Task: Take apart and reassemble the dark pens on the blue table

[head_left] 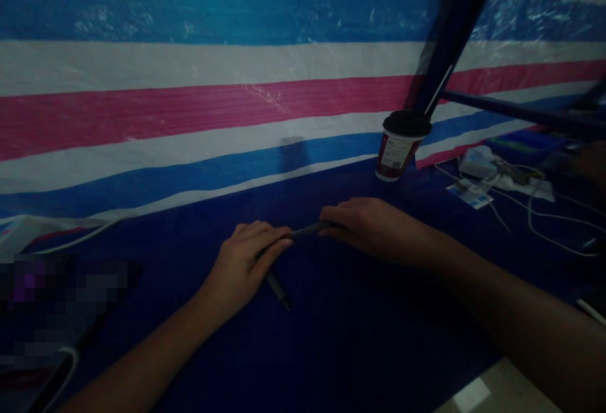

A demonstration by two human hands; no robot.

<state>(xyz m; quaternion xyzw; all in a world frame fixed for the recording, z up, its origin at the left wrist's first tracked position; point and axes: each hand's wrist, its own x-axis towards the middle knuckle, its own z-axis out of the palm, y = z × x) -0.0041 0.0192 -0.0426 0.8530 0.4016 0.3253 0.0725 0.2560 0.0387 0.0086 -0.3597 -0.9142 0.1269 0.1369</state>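
My left hand [250,258] is closed, its thumb and fingers pinching one end of a slim dark grey pen [308,230]. My right hand [367,223] grips the other end, so the pen lies nearly level between the two, just above the dark blue tabletop [331,324]. A second dark pen [277,288] shows below the left palm, its pointed tip toward the lower right. Its upper part is hidden by the hand, and whether the left hand also holds it I cannot tell.
Behind the right hand stands a lidded paper cup [396,154]. White cables [530,208] and a power strip [478,161] lie at the right. Dark, partly pixelated items [85,299] occupy the left. A striped plastic sheet [213,110] hangs behind, with a dark frame post [454,34].
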